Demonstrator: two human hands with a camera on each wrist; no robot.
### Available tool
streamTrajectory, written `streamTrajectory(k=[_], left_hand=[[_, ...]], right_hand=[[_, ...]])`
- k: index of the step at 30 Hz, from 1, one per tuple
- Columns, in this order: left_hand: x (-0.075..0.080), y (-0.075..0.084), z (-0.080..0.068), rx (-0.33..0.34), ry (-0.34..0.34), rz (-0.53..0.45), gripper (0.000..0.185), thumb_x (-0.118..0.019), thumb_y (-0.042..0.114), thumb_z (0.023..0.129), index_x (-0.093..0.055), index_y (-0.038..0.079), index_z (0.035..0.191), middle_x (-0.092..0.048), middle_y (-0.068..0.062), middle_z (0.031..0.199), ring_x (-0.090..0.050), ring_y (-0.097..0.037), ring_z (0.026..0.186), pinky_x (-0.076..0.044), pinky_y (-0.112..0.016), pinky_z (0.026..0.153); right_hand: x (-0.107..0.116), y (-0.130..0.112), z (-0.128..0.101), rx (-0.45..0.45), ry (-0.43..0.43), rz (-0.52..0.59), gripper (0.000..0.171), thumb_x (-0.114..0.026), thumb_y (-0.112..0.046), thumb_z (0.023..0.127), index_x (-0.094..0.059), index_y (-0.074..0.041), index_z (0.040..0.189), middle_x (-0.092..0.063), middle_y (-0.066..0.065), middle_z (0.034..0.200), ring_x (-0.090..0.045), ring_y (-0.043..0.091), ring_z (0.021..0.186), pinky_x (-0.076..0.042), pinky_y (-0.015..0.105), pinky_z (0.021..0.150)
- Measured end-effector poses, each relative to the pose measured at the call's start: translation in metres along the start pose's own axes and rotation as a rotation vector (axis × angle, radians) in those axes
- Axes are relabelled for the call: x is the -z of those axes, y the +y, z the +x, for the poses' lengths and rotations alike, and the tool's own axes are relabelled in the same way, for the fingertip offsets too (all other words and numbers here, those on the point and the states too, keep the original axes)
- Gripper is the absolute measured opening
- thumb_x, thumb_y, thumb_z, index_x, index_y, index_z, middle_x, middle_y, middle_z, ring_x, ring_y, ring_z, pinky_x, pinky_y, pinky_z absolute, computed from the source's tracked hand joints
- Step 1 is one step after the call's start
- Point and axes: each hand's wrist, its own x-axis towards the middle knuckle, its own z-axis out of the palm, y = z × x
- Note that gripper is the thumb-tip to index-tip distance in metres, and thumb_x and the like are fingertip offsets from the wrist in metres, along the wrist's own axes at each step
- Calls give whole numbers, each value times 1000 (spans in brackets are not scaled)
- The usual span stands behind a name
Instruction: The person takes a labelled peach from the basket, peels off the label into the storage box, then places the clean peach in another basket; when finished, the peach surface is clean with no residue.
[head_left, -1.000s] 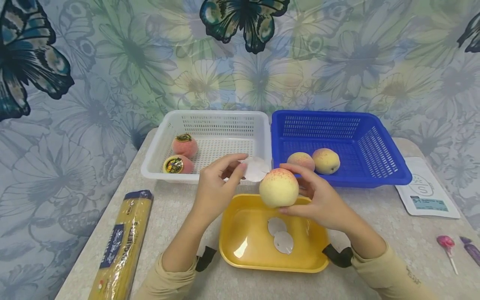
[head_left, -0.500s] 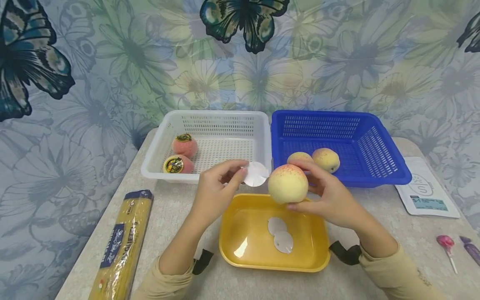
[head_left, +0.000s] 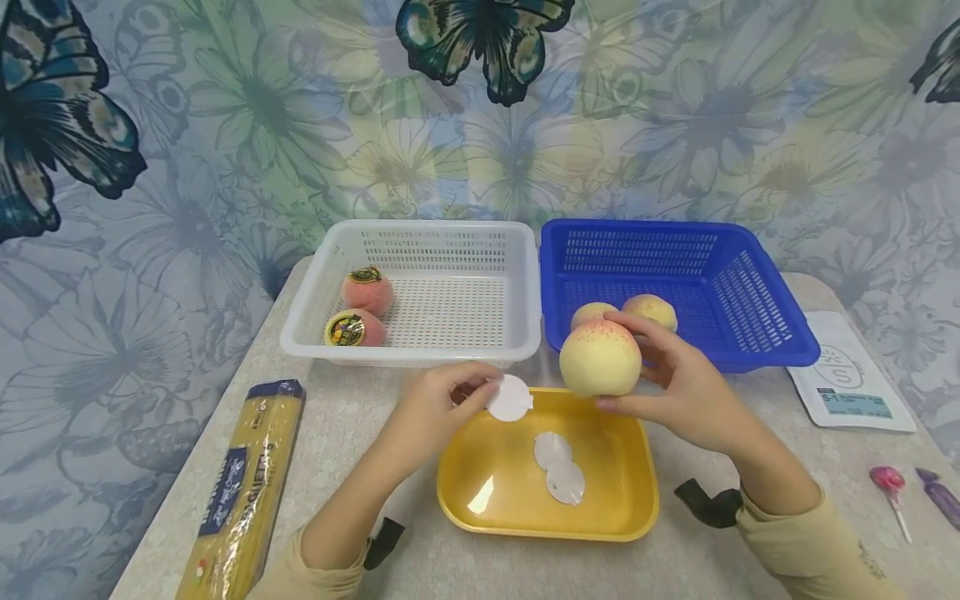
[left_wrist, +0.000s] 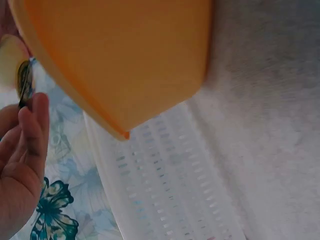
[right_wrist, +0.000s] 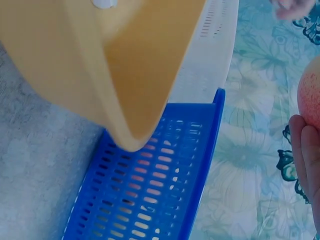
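My left hand (head_left: 431, 412) pinches a round sticker (head_left: 511, 398) by its edge, its white back facing up over the yellow tray's (head_left: 618, 500) back-left part. In the left wrist view the sticker (left_wrist: 25, 81) shows a dark printed face. My right hand (head_left: 686, 400) grips a yellow peach (head_left: 600, 360) with a red-speckled top, thumb below and fingers over the far side. This peach is held above the tray's back-right edge and shows no sticker on its visible side. Two overlapping white discs (head_left: 566, 482) lie in the tray.
A white basket (head_left: 457, 304) holds two pink peaches (head_left: 356, 328) with dark labels. Beside it, a blue basket (head_left: 757, 308) contains two peaches (head_left: 651, 312). A spaghetti pack (head_left: 243, 492) lies left; a white pouch (head_left: 855, 375), a lollipop (head_left: 890, 483) and a purple-wrapped item (head_left: 941, 497) lie right.
The left hand has come down and nearer with the sticker, from before the white basket to over the tray. The right hand has carried the peach to the right and slightly up.
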Motion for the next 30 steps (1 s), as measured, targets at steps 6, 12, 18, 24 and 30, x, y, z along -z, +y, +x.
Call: streamTrajectory(k=[6,12,18,24,30], left_hand=[[-13,-10,-8,13,-233,139,14,-68,13,94,-73,10,106,-73,3,87,-65,-7,77,-54,-21,71],[-30,-16,-11,12,-334,233,15,-68,7,91,-73,7,106,-66,4,76,-54,-5,66,-48,-20,62],[-42,-22,-10,52,-409,296,18,-71,5,89,-72,9,107,-64,4,76,-53,-6,67,-47,-20,63],[-50,-21,-9,61,-425,366,23,-71,4,88,-72,9,111,-68,0,82,-57,-8,72,-50,-21,66],[-53,-13,-11,9,-385,531,29,-74,11,88,-70,8,117,-72,-5,102,-68,-18,93,-58,-30,81]], right_hand=[[4,5,-3,19,8,41,87,-86,-4,74,-41,-12,149,-44,6,150,-58,2,121,-46,14,100],[6,9,-5,12,22,44,88,-86,-3,74,-40,-9,149,-44,3,149,-59,3,120,-45,13,100],[7,11,-7,8,22,36,87,-85,-4,75,-41,-13,149,-45,2,148,-59,3,121,-45,13,100],[9,12,-9,-1,31,21,87,-86,-4,75,-40,-13,149,-44,3,149,-58,1,120,-44,13,100],[10,13,-11,-12,31,6,89,-86,-7,75,-39,-14,150,-45,2,148,-57,-1,122,-45,13,99]])
